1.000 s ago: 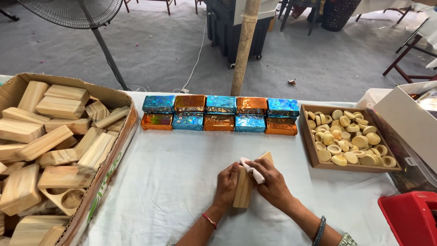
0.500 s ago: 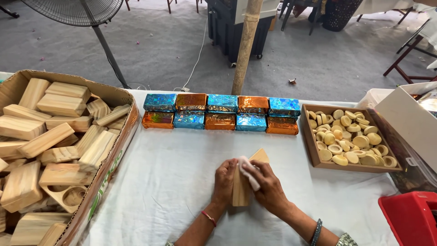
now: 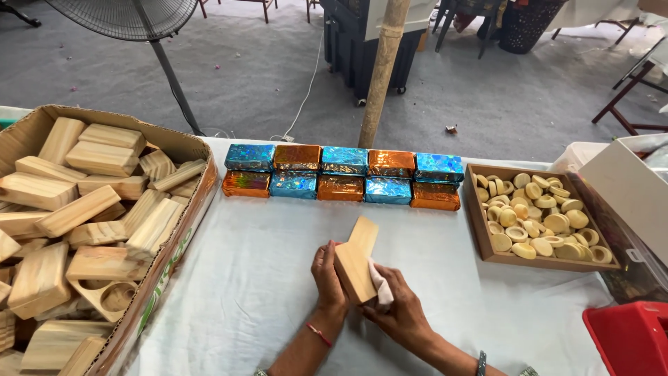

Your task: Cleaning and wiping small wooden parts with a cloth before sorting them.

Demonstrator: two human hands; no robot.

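At a cloth-covered table (image 3: 264,278), I grip a pale wooden block (image 3: 357,259) between both hands: my left hand (image 3: 328,275) clasps its left face, fingers (image 3: 324,259) curled and pressed together against the wood, while my right hand (image 3: 400,312) pins a small white cloth (image 3: 380,284) against the block's lower right side, fingers closed around the cloth. The block stands tilted on the table, its far end angled away from me toward the foil parcels, its surface smooth, flat-sided and showing straight grain. Directly beyond the block, ten rectangular foil-wrapped parcels (image 3: 344,175) sit in two rows of five, shiny and crinkled, alternating blue and orange; I count five of each colour. To the block's left, an open cardboard box (image 3: 182,209) is heaped with unfinished wooden blocks (image 3: 83,202) of the same light timber, too many and too overlapped for me to count; one near the bottom has a round hollow cut into it. To the block's right, a shallow wooden tray (image 3: 483,230) holds a pile of small round cream-coloured discs (image 3: 539,219), some ring-shaped, again too many to count. Further right of the block lie a white box lid (image 3: 626,195) and one red plastic container (image 3: 633,338). Beyond the parcels, one wooden pole (image 3: 381,69) rises from the grey floor.
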